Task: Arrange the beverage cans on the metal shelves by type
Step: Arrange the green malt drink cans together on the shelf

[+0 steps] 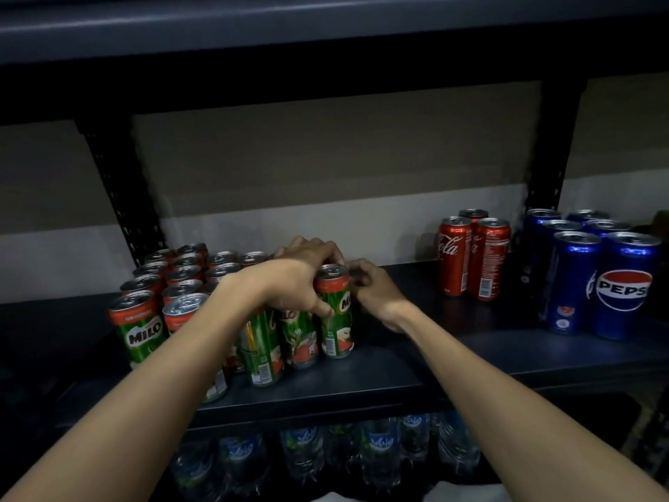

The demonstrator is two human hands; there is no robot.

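On the metal shelf (398, 360), left hand (307, 280) is gripping the end Milo can (335, 313), right hand (373, 288) pinching behind it, so a nudge risks toppling the tightly packed Milo cans (173, 284).

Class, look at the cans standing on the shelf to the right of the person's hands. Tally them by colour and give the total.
Red cans: 3
Blue cans: 6
Total: 9
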